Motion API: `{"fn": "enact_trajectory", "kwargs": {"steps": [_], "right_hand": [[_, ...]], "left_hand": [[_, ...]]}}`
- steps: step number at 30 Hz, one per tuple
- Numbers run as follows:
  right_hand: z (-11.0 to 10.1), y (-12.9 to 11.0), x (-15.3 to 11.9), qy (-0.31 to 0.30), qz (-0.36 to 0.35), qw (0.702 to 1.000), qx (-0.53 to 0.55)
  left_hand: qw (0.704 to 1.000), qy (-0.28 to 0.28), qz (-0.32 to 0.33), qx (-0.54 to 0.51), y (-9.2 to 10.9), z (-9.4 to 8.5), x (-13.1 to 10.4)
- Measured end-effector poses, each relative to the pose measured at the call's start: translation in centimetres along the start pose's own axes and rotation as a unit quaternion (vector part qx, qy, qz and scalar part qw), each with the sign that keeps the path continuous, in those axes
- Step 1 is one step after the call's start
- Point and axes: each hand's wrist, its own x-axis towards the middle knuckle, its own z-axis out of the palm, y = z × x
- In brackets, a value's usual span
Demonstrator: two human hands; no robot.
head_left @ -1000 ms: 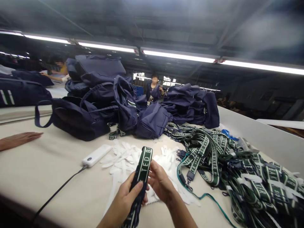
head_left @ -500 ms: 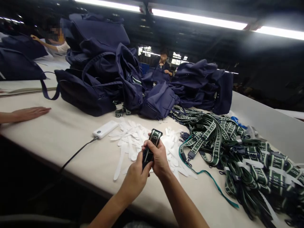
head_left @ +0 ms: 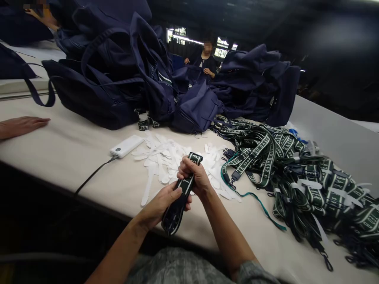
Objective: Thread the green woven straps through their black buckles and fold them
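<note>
A dark green webbing strap (head_left: pixel 187 184) with white lettering is folded into a long bundle between my hands, tilted over the table's near edge. My right hand (head_left: pixel 195 175) closes round its upper part, just below the buckle end. Lower down, my left hand (head_left: pixel 166 201) grips it, thumb on top, and the looped end hangs below. Beyond my hands lies a spread of white paper strips (head_left: pixel 160 157). To the right is a heap of matching straps (head_left: pixel 263 157), some loose, others bundled with white bands (head_left: pixel 309 184).
Navy bags (head_left: pixel 97 94) are piled across the back. A white power bank (head_left: pixel 126 146) with a black cable lies left of the strips. Another person's hand (head_left: pixel 25 127) rests on the table at left. One co-worker (head_left: pixel 204 63) stands behind the bags. A teal ribbon (head_left: pixel 260 205) trails at right.
The strap bundle has turned so its looped lower end now shows below my left hand. My left hand has shifted down and left along it. The view has tipped downward.
</note>
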Motion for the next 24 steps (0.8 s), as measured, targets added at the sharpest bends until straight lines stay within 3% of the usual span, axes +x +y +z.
{"fn": "enact_trajectory", "kwargs": {"steps": [5,13,18,21,24], "right_hand": [[0.1,0.5,0.0,0.048,-0.058,0.994,-0.086],[-0.6,1.6,-1.8,0.149,-0.137,0.956,-0.212],[-0.9,1.8,-1.5,0.160,-0.091,0.969,-0.165],[-1.6,1.3,-1.3,0.168,-0.011,0.984,-0.058],[-2.3,0.8,-1.7,0.128,0.075,0.989,-0.010]], "left_hand": [[0.996,0.066,-0.022,0.058,-0.2,0.1,1.1],[0.987,0.081,0.025,0.133,-3.2,0.8,0.9],[0.983,0.129,0.030,0.125,-4.1,1.5,0.7],[0.984,0.137,0.021,0.110,-3.6,1.4,0.2],[0.990,0.120,0.008,0.078,-2.9,0.9,-0.4]]}}
